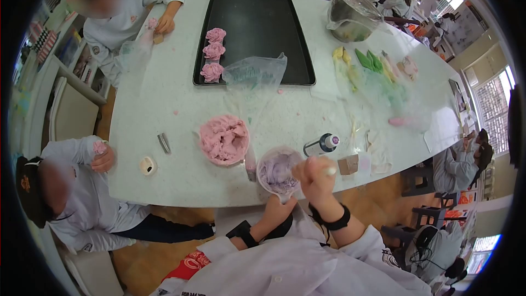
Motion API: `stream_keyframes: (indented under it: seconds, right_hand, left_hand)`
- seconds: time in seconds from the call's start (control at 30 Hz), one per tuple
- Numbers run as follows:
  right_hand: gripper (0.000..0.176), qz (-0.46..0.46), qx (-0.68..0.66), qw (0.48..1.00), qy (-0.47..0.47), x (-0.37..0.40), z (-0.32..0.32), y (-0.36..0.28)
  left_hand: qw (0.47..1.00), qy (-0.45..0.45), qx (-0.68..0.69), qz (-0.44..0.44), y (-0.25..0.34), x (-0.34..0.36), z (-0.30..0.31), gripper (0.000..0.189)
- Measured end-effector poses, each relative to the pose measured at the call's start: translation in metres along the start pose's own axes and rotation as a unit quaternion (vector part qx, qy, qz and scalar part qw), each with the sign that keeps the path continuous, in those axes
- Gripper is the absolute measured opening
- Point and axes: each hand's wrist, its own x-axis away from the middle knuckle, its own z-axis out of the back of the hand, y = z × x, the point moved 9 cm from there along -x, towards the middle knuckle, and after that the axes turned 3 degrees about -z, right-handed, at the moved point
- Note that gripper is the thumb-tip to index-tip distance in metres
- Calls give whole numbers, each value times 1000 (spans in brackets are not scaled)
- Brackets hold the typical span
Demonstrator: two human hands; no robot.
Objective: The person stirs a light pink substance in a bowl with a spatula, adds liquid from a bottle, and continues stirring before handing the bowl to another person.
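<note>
My left hand is closed on the handle of a pale plastic mixing cup at the table's near edge. Inside it is lilac cream, streaked with white. Above the cup's right side, my right hand is a fist around a tool with a rounded white handle end. The rest of the tool is hidden. Left of the cup stands a bowl of pink cream, with a piping bag of pink cream between them. Behind my right hand is a dark bottle with a white cap.
A black tray holds several pink piped flowers and a clear bag. A plastic-covered metal bowl and yellow and green piping bags lie right. Two people at left hold pink flowers. A small brown block is nearby.
</note>
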Motion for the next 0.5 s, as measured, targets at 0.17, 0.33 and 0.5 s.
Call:
stream_keyframes:
  seconds: [0.17, 0.33, 0.5]
  right_hand:
    - [45, 28, 99, 994, 30, 6, 36, 48]
    - [48, 20, 181, 978, -107, 18, -1, 1]
    - [52, -6, 87, 972, -217, 2, -28, -48]
  left_hand:
    - [1000, 23, -5, -13, -4, 4, 14, 31]
    - [999, -13, -35, -40, 4, 1, 33, 36]
    - [979, -68, -161, 108, 5, 5, 53, 27]
